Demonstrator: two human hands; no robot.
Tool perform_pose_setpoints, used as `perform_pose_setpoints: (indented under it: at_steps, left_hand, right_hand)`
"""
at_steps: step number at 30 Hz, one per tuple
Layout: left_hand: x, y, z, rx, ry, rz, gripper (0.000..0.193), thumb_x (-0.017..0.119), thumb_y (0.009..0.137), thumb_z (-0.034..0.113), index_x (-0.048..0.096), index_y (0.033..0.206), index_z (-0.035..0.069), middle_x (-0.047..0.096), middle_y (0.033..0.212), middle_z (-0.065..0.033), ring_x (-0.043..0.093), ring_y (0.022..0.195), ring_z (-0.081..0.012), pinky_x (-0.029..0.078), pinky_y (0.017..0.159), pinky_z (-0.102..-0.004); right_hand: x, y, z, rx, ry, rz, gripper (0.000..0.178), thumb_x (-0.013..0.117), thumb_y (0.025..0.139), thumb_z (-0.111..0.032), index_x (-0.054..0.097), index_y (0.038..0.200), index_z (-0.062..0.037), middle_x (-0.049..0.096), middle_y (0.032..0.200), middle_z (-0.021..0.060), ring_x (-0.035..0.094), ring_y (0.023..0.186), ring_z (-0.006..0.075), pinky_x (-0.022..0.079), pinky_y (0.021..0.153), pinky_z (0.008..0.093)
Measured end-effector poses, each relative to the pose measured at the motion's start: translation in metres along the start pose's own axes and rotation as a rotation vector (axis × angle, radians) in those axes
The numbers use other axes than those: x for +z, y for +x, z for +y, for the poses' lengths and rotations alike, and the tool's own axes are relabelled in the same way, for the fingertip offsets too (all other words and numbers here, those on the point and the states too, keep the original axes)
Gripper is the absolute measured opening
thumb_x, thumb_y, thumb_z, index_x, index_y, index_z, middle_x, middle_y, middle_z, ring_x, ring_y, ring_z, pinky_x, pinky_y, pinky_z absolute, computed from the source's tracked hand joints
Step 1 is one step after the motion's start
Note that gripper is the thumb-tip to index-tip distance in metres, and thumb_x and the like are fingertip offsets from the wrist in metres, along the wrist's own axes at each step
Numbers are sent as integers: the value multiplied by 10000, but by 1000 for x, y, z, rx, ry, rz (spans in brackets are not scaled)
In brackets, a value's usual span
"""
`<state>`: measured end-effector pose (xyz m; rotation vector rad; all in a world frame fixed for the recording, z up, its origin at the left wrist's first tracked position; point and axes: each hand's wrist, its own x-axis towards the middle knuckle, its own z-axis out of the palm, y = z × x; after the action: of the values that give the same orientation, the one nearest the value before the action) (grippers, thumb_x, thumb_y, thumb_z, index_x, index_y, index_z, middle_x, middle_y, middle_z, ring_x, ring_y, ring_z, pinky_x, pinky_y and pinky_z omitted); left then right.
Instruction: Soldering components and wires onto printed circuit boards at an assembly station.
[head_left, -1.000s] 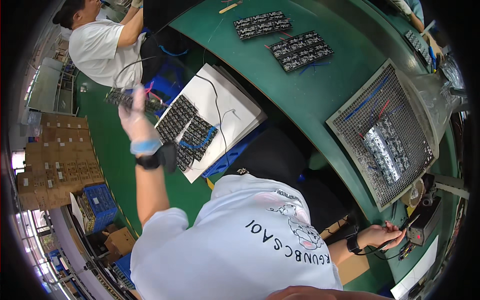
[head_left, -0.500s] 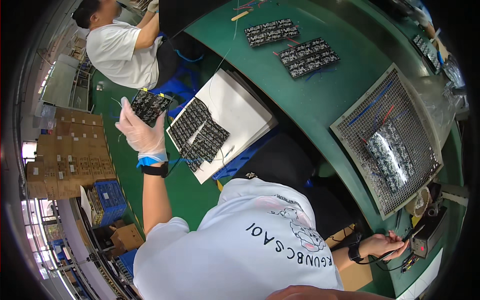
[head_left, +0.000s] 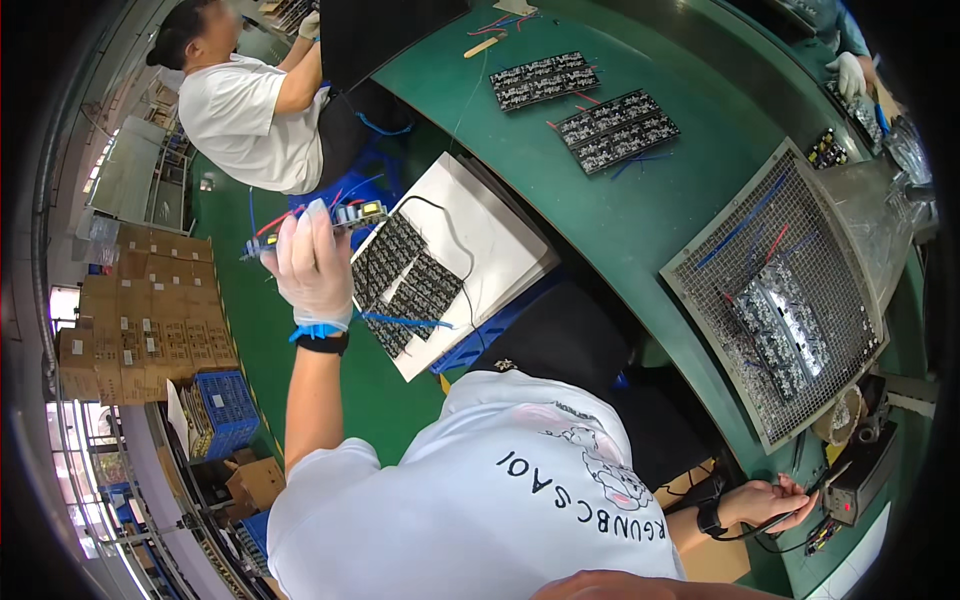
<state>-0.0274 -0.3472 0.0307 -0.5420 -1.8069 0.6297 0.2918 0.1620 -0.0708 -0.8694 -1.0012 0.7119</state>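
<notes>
Gloved in clear plastic, my left hand (head_left: 314, 262) is closed on a circuit board (head_left: 360, 213), raised at the left and turned nearly edge-on, with yellow parts and red and blue wires showing. Below and beside it, black circuit boards (head_left: 405, 275) lie on a white board (head_left: 500, 235). Far to the right, my bare right hand (head_left: 772, 503) is wrapped round a soldering iron (head_left: 822, 487) with a black cable. Its tip points up beside the dark soldering station (head_left: 862, 480), which has a red light.
Two black board panels (head_left: 618, 132) lie on the green bench (head_left: 560, 190). At right, a framed mesh tray (head_left: 730, 250) carries another panel (head_left: 775, 330). A seated person (head_left: 250, 110) is at upper left; another person's gloved hand (head_left: 848, 76) is at upper right. Cartons (head_left: 150, 330) stand at left.
My left hand has turned the circuit board from face-on to nearly edge-on, showing its components and wires. My right hand stays with the soldering iron. A co-worker's gloved hand has come into clearer view.
</notes>
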Motion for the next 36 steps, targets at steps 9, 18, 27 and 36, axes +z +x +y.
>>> perform_pose_setpoints:
  at_steps: [9, 18, 27, 36]
  left_hand:
    - [-48, 50, -8, 87, -26, 256, 216, 756, 787, 94, 641, 962, 40, 601, 1106, -124, 657, 859, -335, 468, 950, -446]
    - [32, 9, 27, -1260, -1379, -756, 595, 822, 798, 256, 576, 1278, 5, 652, 1152, -79, 606, 1114, -248, 435, 995, -357]
    - [180, -170, 106, -1831, -1339, -1133, 893, 784, 738, 537, 546, 1258, -149, 666, 1153, -194, 651, 1016, -266, 514, 875, -381]
    - [275, -168, 218, -1407, -402, -1362, 1032, 710, 780, 593, 280, 1452, -61, 501, 1409, -192, 554, 1233, -304, 439, 1033, -365]
  right_hand:
    - [1, 0, 0, -51, -6, 4, 219, 564, 968, -116, 590, 1086, 66, 557, 750, 96, 527, 584, 177, 459, 549, 254]
    - [-3, 0, 5, -7, 66, 47, 197, 557, 970, -100, 583, 1083, 59, 552, 774, 99, 494, 582, 176, 450, 549, 271]
    - [4, -6, -4, -45, -44, 51, 205, 561, 973, -114, 580, 1110, 37, 560, 788, 95, 517, 590, 172, 470, 560, 261]
    - [11, -13, -10, -189, -215, 36, 248, 568, 974, -150, 573, 1127, 45, 579, 791, 90, 555, 604, 162, 469, 587, 236]
